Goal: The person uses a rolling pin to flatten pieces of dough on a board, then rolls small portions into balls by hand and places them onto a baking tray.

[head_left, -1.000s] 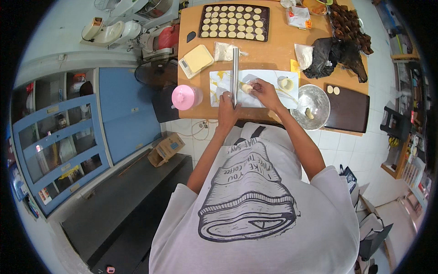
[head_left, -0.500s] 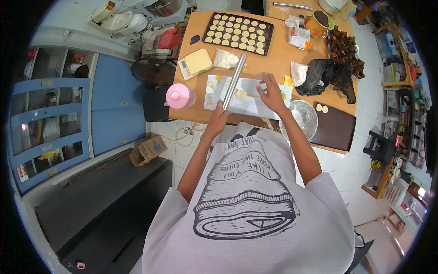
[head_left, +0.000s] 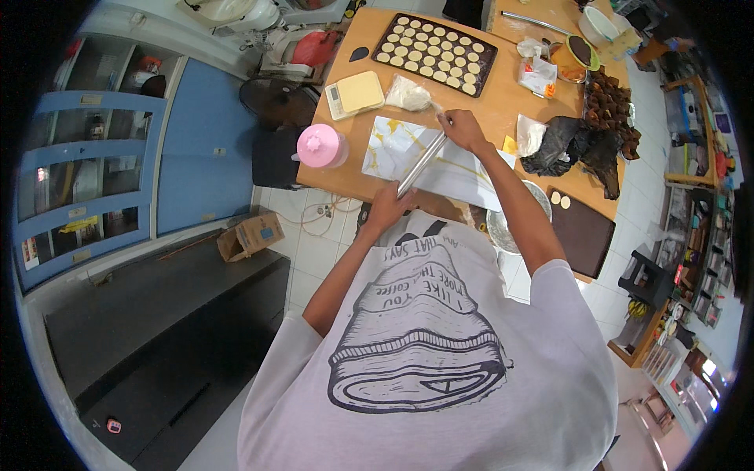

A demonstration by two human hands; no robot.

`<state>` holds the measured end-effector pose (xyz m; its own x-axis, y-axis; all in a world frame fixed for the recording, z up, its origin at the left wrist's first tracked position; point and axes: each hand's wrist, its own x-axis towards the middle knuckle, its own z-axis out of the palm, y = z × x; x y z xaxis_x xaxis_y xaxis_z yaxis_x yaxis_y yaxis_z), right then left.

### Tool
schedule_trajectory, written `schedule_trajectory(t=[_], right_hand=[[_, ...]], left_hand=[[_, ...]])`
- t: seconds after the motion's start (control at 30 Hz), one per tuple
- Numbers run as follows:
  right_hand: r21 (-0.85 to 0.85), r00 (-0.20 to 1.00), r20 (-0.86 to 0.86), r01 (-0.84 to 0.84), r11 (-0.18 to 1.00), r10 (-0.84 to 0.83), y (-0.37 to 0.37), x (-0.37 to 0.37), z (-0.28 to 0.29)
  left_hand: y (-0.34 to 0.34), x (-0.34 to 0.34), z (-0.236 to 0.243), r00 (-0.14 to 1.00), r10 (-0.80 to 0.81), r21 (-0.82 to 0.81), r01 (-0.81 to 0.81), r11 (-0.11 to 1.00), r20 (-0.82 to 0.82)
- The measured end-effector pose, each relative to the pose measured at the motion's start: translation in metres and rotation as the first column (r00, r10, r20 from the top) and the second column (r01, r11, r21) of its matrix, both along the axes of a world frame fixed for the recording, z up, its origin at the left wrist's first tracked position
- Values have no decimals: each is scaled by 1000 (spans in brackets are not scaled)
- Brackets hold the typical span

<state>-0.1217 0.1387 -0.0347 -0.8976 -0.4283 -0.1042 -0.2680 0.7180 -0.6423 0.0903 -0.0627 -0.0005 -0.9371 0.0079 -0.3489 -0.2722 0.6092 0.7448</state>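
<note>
A silver metal rolling pin (head_left: 422,165) lies at a slant over a white board with yellow marbling (head_left: 384,147). My left hand (head_left: 388,206) is closed round its near end, at the board's front edge. At the far end, my right hand (head_left: 462,129) is closed on the pin, its fingertips partly hidden. No dough shows on the board now; the pin and my hands cover part of it. Just beyond my right hand lies a clear bag of white powder (head_left: 408,93).
A dark tray of several round pale dough discs (head_left: 434,53) is at the back. A kitchen scale (head_left: 355,94) and pink jar (head_left: 322,147) stand left. On the right are a metal bowl (head_left: 499,231), a dark tray (head_left: 583,231) with two discs, and a black plastic bag (head_left: 570,147).
My right hand has moved from above the board to the pin's far end and closed on it. The pin has tilted further right, over where a small dough piece showed. The view has shifted slightly.
</note>
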Motion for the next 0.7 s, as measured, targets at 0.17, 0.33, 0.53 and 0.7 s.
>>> schedule_trajectory(t=[0.17,0.33,0.53,0.7], right_hand=[[197,997,2,-78,977,79,-12,-5,0],[287,995,7,-99,953,101,-16,-6,0],[403,997,25,-75,912,71,-27,-14,-5],[430,996,57,-92,898,75,-31,-20,-6]], left_hand=[[-9,8,-41,987,13,-111,6,994,163],[-9,3,-51,969,65,-89,-45,995,239],[-36,-20,-62,753,-148,442,-205,873,641],[-35,-27,-54,567,-343,619,-412,669,749]])
